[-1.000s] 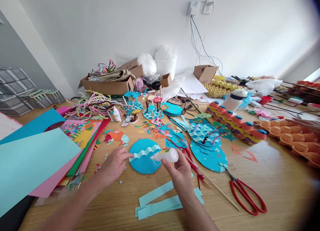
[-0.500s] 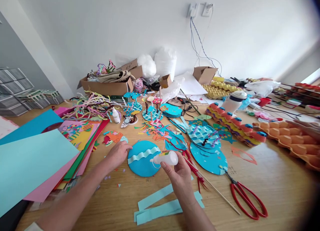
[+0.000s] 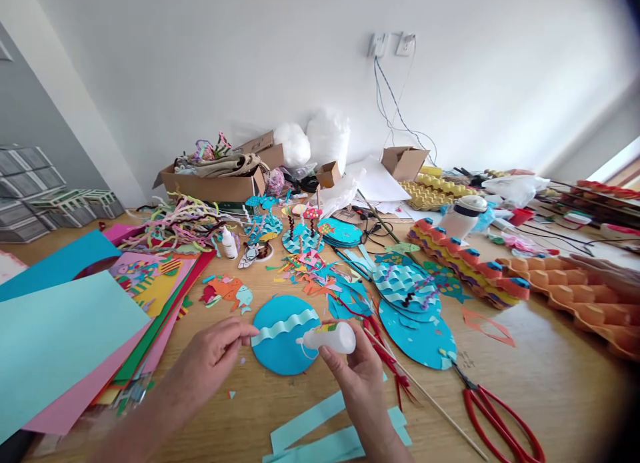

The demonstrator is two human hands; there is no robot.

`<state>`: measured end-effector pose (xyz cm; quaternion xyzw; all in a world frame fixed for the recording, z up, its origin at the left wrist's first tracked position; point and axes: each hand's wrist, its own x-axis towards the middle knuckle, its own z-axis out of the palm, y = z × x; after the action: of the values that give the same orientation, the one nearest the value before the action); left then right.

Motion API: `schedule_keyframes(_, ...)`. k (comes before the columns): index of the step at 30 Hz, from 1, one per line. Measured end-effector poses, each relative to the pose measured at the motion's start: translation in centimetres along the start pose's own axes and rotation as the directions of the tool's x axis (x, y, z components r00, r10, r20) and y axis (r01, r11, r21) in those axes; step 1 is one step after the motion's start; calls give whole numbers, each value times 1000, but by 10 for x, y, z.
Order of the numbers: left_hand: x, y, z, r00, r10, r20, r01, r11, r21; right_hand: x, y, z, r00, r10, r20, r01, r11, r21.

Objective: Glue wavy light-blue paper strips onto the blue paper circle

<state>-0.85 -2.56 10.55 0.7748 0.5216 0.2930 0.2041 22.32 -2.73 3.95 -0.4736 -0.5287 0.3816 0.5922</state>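
A blue paper disc (image 3: 280, 346) lies on the wooden table (image 3: 550, 383) with a pale wavy paper strip (image 3: 285, 326) across its upper part. My right hand (image 3: 357, 373) grips a small white glue bottle (image 3: 330, 337), held on its side with the nozzle pointing left over the disc. My left hand (image 3: 210, 357) rests at the disc's left edge, its fingers pinched at the end of the wavy strip.
Coloured paper sheets (image 3: 65, 329) lie stacked at the left. Pale blue strips (image 3: 320, 429) lie near the front edge, red scissors (image 3: 500, 419) and a thin stick (image 3: 430, 396) at the right. More blue discs (image 3: 415, 313), painted egg trays (image 3: 575, 293), cardboard boxes (image 3: 215, 179) and scraps crowd the back. Another person's hand (image 3: 600, 269) shows at far right.
The view tilted slightly, so the things sit lower in the frame. My left hand drew back a little along the disc's left edge. The glue bottle stays over the disc.
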Motion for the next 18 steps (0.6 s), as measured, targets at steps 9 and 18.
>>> schedule_keyframes(9, -23, -30, 18, 1000, -5, -19, 7, 995, 99, -3, 3, 1, 1000, -2, 22, 1, 1000, 12)
schedule_keyframes(18, -38, -39, 35, 998, -17, 55, 4, 975, 223, -3, -3, 4, 1000, 6, 29, -7, 1000, 3)
